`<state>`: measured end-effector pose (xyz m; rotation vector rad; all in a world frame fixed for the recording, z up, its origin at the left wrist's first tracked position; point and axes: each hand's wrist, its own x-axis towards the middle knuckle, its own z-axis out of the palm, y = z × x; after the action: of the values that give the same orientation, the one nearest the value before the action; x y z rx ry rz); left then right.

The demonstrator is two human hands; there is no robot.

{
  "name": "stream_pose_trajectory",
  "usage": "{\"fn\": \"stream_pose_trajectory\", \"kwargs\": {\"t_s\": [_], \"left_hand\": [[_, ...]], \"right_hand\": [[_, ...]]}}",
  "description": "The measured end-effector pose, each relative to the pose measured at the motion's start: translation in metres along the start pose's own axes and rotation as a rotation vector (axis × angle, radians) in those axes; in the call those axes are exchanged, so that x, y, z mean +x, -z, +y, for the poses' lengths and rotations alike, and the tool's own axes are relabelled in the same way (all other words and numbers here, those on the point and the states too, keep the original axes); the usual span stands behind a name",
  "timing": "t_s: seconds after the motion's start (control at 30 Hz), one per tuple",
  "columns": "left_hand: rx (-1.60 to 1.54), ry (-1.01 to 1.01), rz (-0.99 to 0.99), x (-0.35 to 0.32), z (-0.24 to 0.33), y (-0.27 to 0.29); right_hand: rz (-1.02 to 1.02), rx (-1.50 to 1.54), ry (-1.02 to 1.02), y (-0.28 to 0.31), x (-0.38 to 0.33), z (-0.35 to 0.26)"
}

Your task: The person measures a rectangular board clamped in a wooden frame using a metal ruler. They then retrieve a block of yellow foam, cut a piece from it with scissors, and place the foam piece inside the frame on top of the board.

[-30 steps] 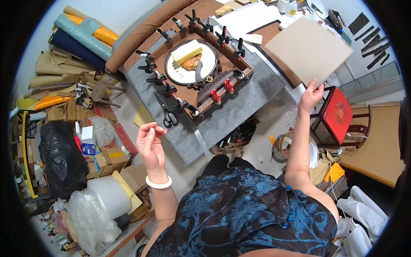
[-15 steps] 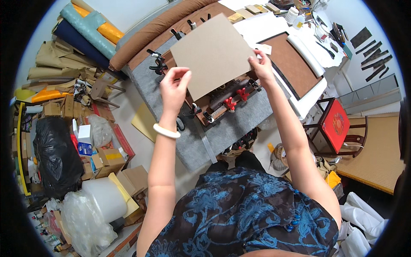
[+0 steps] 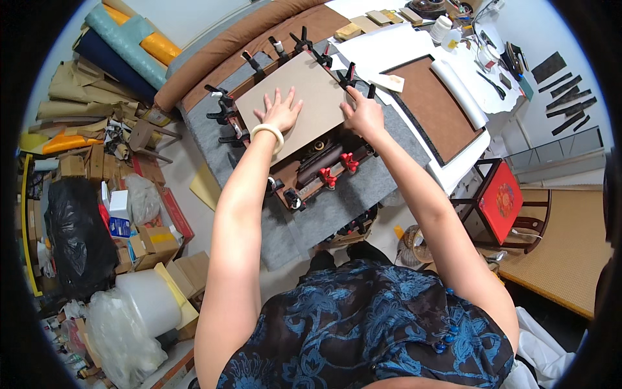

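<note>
A long worktable (image 3: 363, 214) covered in grey felt fills the centre of the view, with a brown bolster (image 3: 220, 48) along its far edge and rolls of blue, teal and orange fabric (image 3: 123, 45) stacked beyond it. On the felt sits a dark wooden frame (image 3: 311, 178) ringed with black spring clamps (image 3: 223, 107) and red-handled clamps (image 3: 337, 170) on its near side. A tan cardboard sheet (image 3: 317, 97) lies flat across the top of the frame, covering most of it. The person's left hand (image 3: 280, 111), a pale bangle (image 3: 267, 133) on its wrist, rests palm down on the sheet with fingers spread apart. The right hand (image 3: 364, 113) sits at the sheet's right edge, fingers curled together over it; whether they pinch the board cannot be made out. A red stool (image 3: 502, 201) stands to the right of the table.
</note>
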<state>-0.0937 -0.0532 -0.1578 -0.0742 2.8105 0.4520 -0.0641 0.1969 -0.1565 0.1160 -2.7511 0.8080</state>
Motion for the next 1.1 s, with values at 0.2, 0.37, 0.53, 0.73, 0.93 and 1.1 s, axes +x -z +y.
{"fn": "stream_pose_trajectory", "kwargs": {"t_s": [0.2,0.37,0.53,0.73,0.93,1.1], "left_hand": [[0.106,0.057,0.042,0.002,0.017,-0.008],[0.216,0.040,0.108,0.015,0.025,-0.010],[0.082,0.010,0.220,0.034,0.027,-0.014],[0.206,-0.038,0.098,0.035,0.024,-0.014],[0.186,-0.147,0.140,0.031,0.008,-0.026],[0.402,-0.200,-0.012,0.017,0.022,-0.009]], "right_hand": [[-0.116,-0.228,0.107,0.011,0.002,-0.013],[-0.167,-0.338,0.182,0.019,0.009,-0.032],[-0.051,-0.228,0.421,0.021,0.020,-0.035],[-0.143,-0.299,0.440,0.011,0.016,-0.022],[-0.268,-0.312,0.615,-0.018,0.008,-0.016],[-0.702,-0.276,0.466,-0.025,0.012,-0.002]]}}
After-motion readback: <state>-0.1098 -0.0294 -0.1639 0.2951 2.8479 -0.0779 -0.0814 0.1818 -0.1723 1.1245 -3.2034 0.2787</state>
